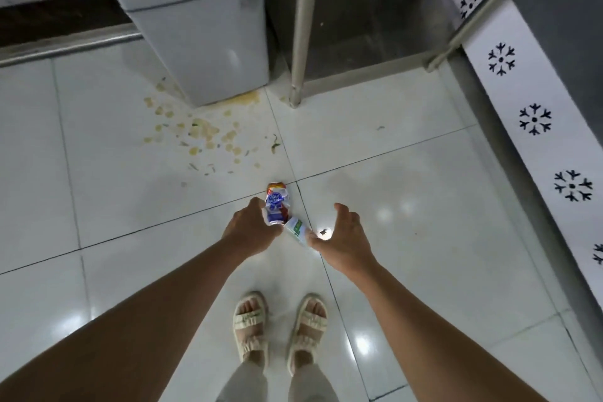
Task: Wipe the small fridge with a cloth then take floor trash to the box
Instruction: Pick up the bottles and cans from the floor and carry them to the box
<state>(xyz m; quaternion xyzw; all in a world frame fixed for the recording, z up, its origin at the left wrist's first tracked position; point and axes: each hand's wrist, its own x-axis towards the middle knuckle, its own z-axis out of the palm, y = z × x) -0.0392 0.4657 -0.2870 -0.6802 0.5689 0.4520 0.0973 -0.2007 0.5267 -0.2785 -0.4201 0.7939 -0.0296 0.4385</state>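
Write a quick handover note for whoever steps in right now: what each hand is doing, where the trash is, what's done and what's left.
Left hand: grips the crushed can.
Right hand: pinches the small white-and-green carton at its lower end, fingers otherwise spread.
Both pieces are at the white tiled floor, in front of the small fridge; whether lifted yet is unclear.
Yellowish spill and scraps remain by the fridge base.
No cloth or box in view; wiping cannot be confirmed.
Left: carry both pieces to the box.

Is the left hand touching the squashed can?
Touching. The head view shows the left hand with its fingers against the squashed can, no gap between them.
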